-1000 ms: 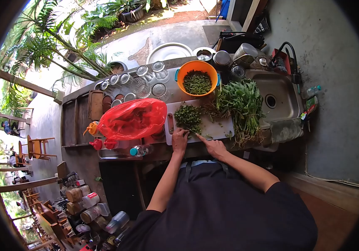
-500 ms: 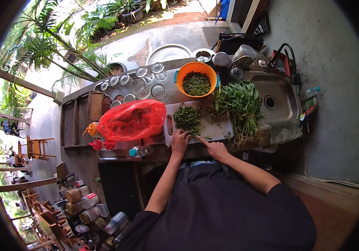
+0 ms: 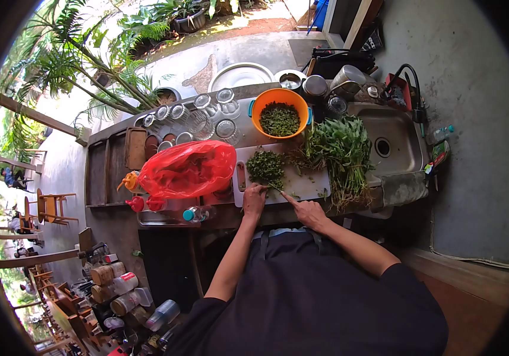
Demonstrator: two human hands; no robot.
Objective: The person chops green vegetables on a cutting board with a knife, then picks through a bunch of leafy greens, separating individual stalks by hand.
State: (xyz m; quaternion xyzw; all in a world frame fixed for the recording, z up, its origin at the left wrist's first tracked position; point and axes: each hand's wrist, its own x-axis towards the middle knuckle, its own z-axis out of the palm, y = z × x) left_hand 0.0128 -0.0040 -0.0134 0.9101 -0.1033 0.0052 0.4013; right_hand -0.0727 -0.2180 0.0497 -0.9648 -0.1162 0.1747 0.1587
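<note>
My left hand (image 3: 255,200) is at the near edge of the white cutting board (image 3: 308,191), its fingers closed on some green stems. To its right, my right hand (image 3: 308,211) grips a knife (image 3: 277,189), whose blade points up and left toward the stems. A heap of chopped greens (image 3: 266,167) lies on the board just beyond my left hand. Long uncut greens (image 3: 344,151) with roots lie over the board's right side. Behind the board stands an orange bowl (image 3: 256,114) with chopped greens in it.
A red plastic bag (image 3: 189,170) sits left of the board, with a teal-capped bottle (image 3: 193,214) in front of it. Upturned glasses (image 3: 201,123) stand behind the bag. A metal sink (image 3: 406,133) is at the right, with a cloth (image 3: 404,187) on its near edge.
My right hand has shifted very slightly with the knife. The fingers of my left hand have moved a little at the stems. The rest looks nearly the same.
</note>
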